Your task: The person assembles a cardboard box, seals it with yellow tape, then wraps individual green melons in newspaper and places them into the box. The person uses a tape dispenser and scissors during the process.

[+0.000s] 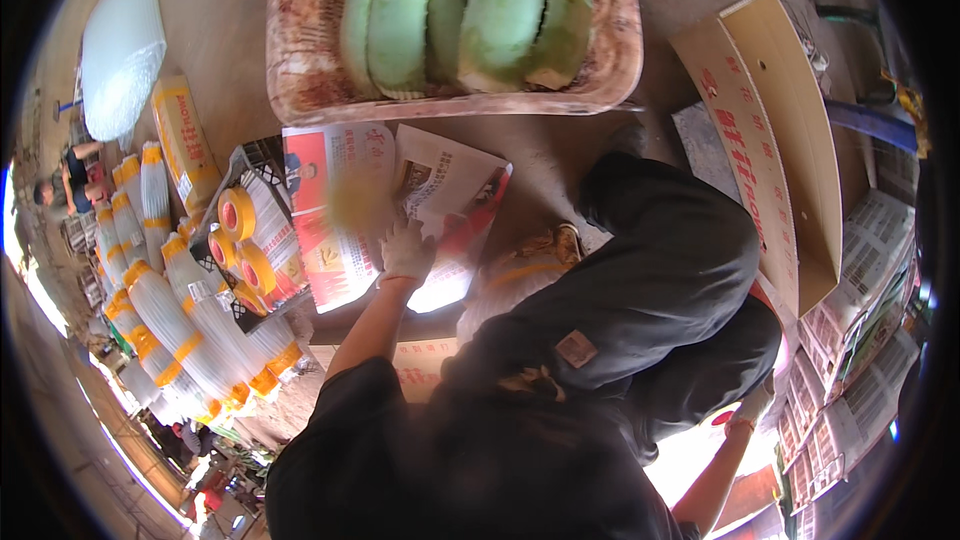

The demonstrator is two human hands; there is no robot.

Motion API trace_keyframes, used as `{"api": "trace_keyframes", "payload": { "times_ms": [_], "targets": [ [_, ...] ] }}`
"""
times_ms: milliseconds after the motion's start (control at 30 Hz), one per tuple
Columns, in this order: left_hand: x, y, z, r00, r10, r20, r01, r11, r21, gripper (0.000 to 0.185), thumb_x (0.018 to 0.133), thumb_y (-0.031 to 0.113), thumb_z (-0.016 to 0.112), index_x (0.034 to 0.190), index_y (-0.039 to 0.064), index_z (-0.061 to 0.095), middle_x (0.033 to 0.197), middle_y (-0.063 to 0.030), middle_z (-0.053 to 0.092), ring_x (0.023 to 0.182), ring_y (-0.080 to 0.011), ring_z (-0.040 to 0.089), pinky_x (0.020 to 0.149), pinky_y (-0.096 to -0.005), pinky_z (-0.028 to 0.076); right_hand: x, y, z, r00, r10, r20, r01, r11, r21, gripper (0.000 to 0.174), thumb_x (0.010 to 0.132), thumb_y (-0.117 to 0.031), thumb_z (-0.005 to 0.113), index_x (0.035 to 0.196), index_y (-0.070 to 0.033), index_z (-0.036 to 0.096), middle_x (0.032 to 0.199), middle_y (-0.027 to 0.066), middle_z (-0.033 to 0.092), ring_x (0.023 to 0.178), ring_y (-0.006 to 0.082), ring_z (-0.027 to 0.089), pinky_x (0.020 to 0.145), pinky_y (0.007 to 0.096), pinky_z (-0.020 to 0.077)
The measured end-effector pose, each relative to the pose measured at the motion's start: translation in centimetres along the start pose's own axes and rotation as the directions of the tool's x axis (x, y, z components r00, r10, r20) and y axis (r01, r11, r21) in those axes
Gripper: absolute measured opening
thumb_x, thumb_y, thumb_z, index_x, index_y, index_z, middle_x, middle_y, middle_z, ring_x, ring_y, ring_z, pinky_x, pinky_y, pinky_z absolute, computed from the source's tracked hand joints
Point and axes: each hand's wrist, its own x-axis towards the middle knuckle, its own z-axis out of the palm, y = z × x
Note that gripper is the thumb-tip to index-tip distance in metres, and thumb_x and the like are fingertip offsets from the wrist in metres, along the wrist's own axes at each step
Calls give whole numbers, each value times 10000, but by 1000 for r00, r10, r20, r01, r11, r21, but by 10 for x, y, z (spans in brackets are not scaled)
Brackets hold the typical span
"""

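My left hand point(406, 249), in a pale glove, lies over printed newspaper sheets point(330, 270), fingers apart. A second folded newspaper point(446, 187) slants away to the right beneath my fingertips. A yellowish blur point(358, 199) covers part of the print, and I cannot tell what it is. My right hand point(752, 406), also gloved, reaches down past my bent knee. Beside it is a brightly lit sheet point(697, 439) with red print; its fingers are partly hidden, so its grip is unclear. Beyond the newspapers stands a stained plastic crate point(457, 106) holding thick green aloe leaves point(401, 22).
On the left, a black crate point(247, 157) holds yellow tape rolls point(257, 268) on newspaper. Beside it lie taped bundles of clear plastic sleeves point(165, 315). An open carton point(765, 150) stands at right, near stacked crates point(862, 262). Another person point(75, 176) is far left.
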Motion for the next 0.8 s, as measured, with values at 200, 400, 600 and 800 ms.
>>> {"api": "trace_keyframes", "payload": {
  "times_ms": [200,400,600,800],
  "targets": [
    [60,-92,-47,721,-270,-638,304,951,-59,787,810,463,624,1483,141,374,1554,-172,279,1416,-454,243,1133,-587,202,-17,-42,-5,992,127,15,-127,991,41,425,947,-118,522,1364,-34,537,1299,65,595,1125,208,588,936,330,469],
    [108,-147,-125,867,-176,-466,236,969,72,747,821,464,622,1463,151,402,1551,-153,300,1433,-410,234,1148,-560,181,-35,-83,17,999,21,-48,-20,1000,13,469,931,-86,505,1391,4,496,1343,86,558,1144,213,583,938,327,479],
    [155,-127,-180,992,-103,-76,124,916,381,652,831,436,634,1418,195,484,1480,-94,420,1429,-313,290,1108,-563,206,-24,-79,3,987,-158,40,160,986,-54,427,917,-42,523,1334,49,533,1008,2,598,682,31,445,598,185,368],
    [144,-119,-195,995,-102,2,87,857,509,713,815,452,673,1437,165,475,1419,-101,485,1355,-319,409,1063,-586,293,-57,-57,-3,983,-159,-92,157,987,-26,370,937,-72,525,1291,24,575,950,-12,596,677,39,449,599,209,369]
  ]
}}
